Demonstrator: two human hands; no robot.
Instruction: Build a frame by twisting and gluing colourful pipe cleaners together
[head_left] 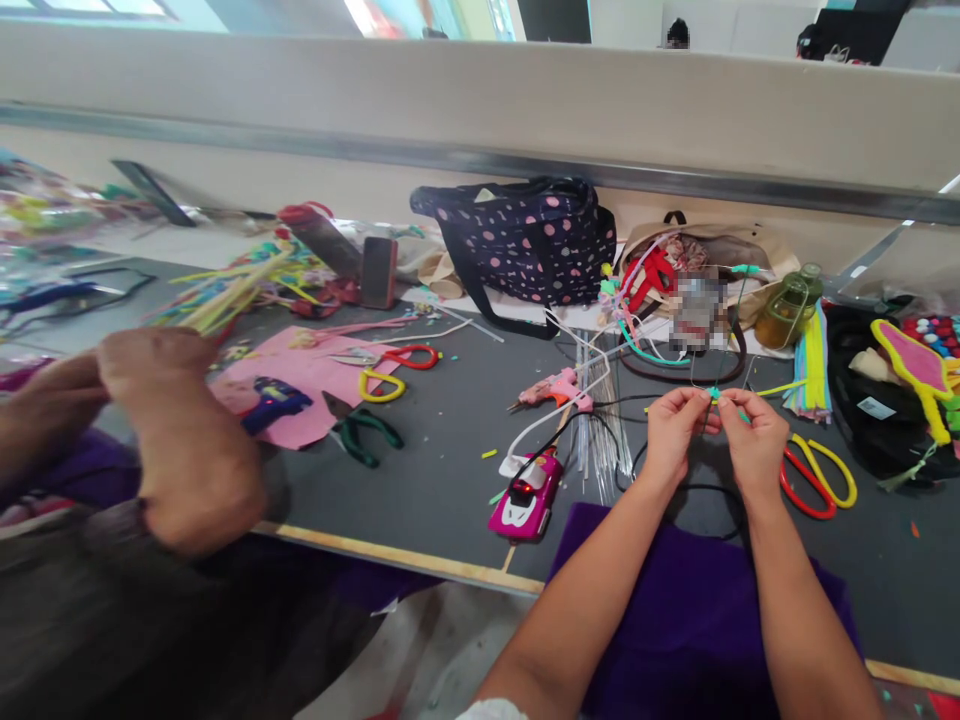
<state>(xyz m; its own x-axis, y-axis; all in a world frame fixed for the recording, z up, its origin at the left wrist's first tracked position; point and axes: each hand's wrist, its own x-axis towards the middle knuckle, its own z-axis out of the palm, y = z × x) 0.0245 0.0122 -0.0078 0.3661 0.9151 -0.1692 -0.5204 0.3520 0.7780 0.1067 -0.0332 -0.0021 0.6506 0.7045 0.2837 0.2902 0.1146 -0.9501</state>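
My left hand (672, 422) and my right hand (756, 438) are close together above the right part of the table. Between their pinched fingertips is a small teal piece (715, 394), looking like bent pipe cleaner; its exact form is too small to make out. A thin dark stem or wire (739, 305) rises behind the fingers, with a teal tip at its upper end. Just right of my right hand lie scissors (832, 478) with red and yellow handles. Left of my left hand are a pink glue gun (553, 390) and clear glue sticks (600, 440).
A magenta power strip (527, 495) with cords sits near the front edge. Behind stand a dotted navy bag (525, 240), a beige bag (761, 245) and a green bottle (787, 308). Green pliers (364, 430) lie left, near a co-worker's blurred arm (180, 440).
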